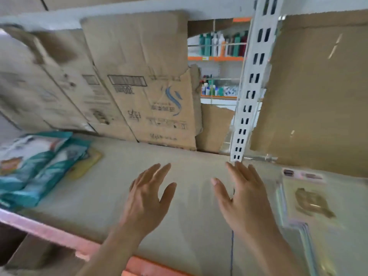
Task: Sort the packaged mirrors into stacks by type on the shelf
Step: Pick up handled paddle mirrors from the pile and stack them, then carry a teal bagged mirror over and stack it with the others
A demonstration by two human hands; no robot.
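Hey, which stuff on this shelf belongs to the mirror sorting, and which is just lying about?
Job: clear-packaged mirrors, shelf, left hand, right hand, both open and empty.
Lying about: cardboard sheets, bottles behind. Teal packs: too blurred to tell.

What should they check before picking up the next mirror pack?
1. Left hand free: ok, open and holding nothing.
2. Right hand free: ok, open and holding nothing.
3. Room on the shelf between the piles: ok, bare surface in the middle.
4. Teal packs at the left stacked neatly: not ok, they overlap askew.
5. Clear packs at the right stacked neatly: cannot tell, blurred.
6. Which type each pack is: cannot tell, too blurred.
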